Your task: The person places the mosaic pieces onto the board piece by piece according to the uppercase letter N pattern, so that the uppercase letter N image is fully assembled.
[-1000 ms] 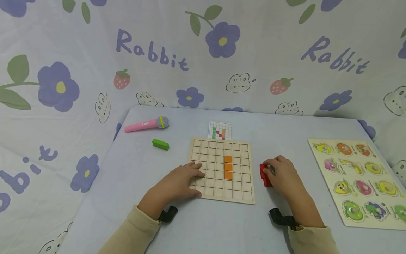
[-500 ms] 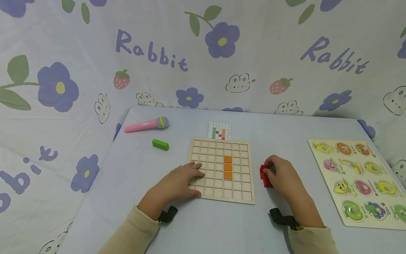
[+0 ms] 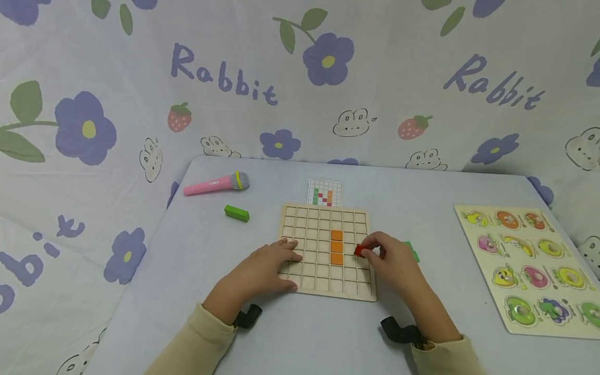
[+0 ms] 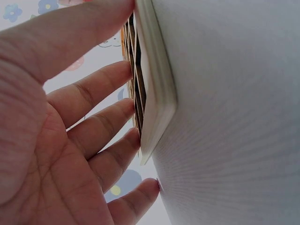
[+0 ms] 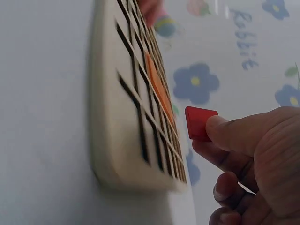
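A wooden grid board (image 3: pixel 310 271) lies mid-table, with a column of orange tiles (image 3: pixel 336 247) set in its squares. My left hand (image 3: pixel 264 268) rests on the board's left edge, fingers spread; in the left wrist view the fingertips touch the rim. Over the board's right side, my right hand (image 3: pixel 394 260) pinches a red square tile (image 5: pixel 199 123) between thumb and fingers. The right wrist view has this tile raised off the grid. Green tiles (image 3: pixel 412 251) show partly behind the right hand. A pattern card (image 3: pixel 325 192) with coloured squares lies at the board's far edge.
To the left lie a pink toy microphone (image 3: pixel 215 184) and a green block (image 3: pixel 236 213). A fruit puzzle board (image 3: pixel 492 271) takes up the table's right side. Patterned cloth (image 3: pixel 300 83) hangs behind the table.
My right hand has moved left from the red tiles beside the board to above its right columns, carrying a red tile. The green tiles have come into clearer view. My left hand stays put.
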`<state>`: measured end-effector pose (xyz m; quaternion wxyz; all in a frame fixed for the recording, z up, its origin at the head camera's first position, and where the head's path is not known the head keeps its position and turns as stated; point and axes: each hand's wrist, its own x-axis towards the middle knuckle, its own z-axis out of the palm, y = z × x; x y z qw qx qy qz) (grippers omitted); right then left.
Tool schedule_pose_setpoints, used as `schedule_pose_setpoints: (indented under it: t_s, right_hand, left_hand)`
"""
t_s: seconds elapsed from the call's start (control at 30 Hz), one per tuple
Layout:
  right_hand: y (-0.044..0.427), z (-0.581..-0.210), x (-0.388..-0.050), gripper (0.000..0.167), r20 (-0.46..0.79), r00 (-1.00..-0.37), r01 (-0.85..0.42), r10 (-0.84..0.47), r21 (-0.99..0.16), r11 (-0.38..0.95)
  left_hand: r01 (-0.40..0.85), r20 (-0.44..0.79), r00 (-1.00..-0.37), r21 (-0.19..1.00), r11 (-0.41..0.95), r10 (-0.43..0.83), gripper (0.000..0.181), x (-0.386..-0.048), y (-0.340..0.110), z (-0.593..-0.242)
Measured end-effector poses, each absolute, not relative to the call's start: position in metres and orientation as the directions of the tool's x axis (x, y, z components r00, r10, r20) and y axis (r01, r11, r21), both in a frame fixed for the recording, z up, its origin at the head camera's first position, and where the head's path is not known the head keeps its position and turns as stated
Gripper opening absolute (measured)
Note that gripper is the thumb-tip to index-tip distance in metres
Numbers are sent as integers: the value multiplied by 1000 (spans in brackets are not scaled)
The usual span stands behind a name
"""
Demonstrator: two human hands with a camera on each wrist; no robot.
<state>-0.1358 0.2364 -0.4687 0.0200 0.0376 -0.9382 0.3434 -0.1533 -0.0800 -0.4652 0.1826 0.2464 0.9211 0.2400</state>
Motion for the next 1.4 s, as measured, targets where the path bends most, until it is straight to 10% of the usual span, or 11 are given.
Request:
schedule_pose_setpoints:
  t_s: [1.4]
  right_hand:
    - [191, -479, -124, 10, -41, -979, -137, -202, -602, 787]
  left_hand:
    - [372, -213, -805, 545, 751, 553, 63, -154, -81, -464]
